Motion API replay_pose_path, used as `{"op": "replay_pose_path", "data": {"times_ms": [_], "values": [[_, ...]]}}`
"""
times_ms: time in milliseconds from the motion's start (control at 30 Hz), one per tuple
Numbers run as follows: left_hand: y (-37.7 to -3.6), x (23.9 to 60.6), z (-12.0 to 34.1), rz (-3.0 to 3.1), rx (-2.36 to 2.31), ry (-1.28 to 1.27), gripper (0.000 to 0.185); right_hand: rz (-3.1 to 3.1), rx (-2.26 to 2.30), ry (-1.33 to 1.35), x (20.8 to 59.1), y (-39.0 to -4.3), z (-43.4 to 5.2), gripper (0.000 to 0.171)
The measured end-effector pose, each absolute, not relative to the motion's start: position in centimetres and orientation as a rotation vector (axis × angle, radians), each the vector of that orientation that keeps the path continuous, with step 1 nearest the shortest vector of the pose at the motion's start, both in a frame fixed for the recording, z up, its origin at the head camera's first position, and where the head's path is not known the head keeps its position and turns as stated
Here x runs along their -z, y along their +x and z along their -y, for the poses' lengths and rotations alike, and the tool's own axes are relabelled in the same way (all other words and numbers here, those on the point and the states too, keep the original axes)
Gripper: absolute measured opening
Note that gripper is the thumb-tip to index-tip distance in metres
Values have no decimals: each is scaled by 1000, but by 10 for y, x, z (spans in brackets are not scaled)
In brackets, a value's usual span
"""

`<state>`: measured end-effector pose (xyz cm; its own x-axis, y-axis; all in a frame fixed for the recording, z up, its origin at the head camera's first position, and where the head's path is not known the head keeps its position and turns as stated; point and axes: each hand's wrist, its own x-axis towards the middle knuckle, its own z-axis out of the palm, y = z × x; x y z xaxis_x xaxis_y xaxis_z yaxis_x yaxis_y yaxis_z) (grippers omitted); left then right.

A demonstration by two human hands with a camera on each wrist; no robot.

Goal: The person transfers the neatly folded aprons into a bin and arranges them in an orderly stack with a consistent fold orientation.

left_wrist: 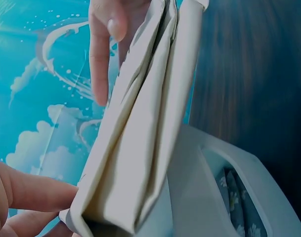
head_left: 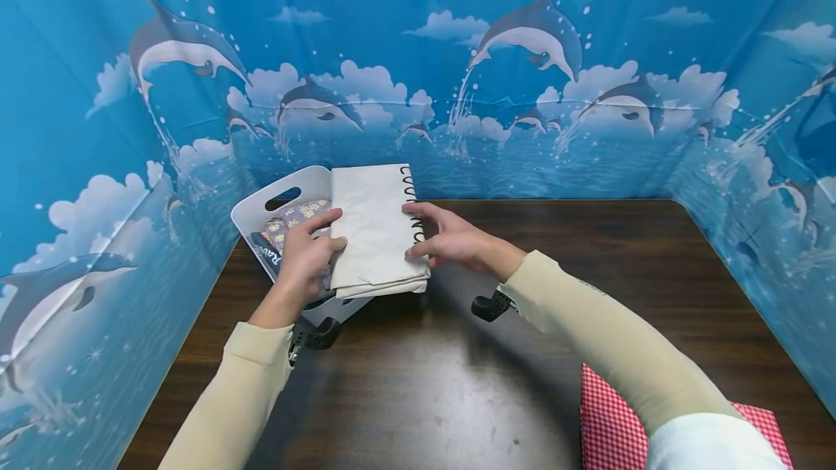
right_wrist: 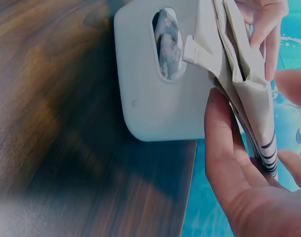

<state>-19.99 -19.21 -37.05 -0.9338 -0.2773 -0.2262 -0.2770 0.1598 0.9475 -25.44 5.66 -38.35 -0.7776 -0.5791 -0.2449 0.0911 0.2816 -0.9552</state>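
Both hands are on a folded cream cloth (head_left: 374, 227) with black lettering down one edge, sitting over the right side of a white plastic basket (head_left: 287, 194) at the back left of the dark wood tabletop (head_left: 588, 274). The left hand (head_left: 305, 256) has its grip on the cloth's left edge, thumb on top and the rest of the fingers tucked down along the side. The right hand (head_left: 451, 238) is on the opposite, lettered edge, fingers spread and only gently bent over the top; from the right wrist view the thumb (right_wrist: 224, 143) lies against the underside of the fold while the fingertips come over from the other side, so it's a loose pinch through the layers rather than a tight one. From the left wrist view you can see the cloth (left_wrist: 140, 133) is several layers thick, standing edge-on against the basket wall (left_wrist: 199, 187). Inside the basket there's a purple floral fabric (head_left: 297, 216) showing beside the left hand, and it peeks through the handle slot (right_wrist: 167, 42) too. Down at the near right corner of the tabletop lies a red and white checked cloth (head_left: 610, 426), well apart from the basket. Dolphin-print blue backdrop (head_left: 535, 35) wraps all the way round the tabletop.
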Motion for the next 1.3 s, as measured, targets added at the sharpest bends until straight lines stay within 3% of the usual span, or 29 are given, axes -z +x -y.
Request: {"op": "replay_pose_path", "data": {"times_ms": [1300], "values": [[-167, 370, 256, 2276, 1725, 774, 59, -2145, 1462, -506, 371, -263, 39, 68]]}}
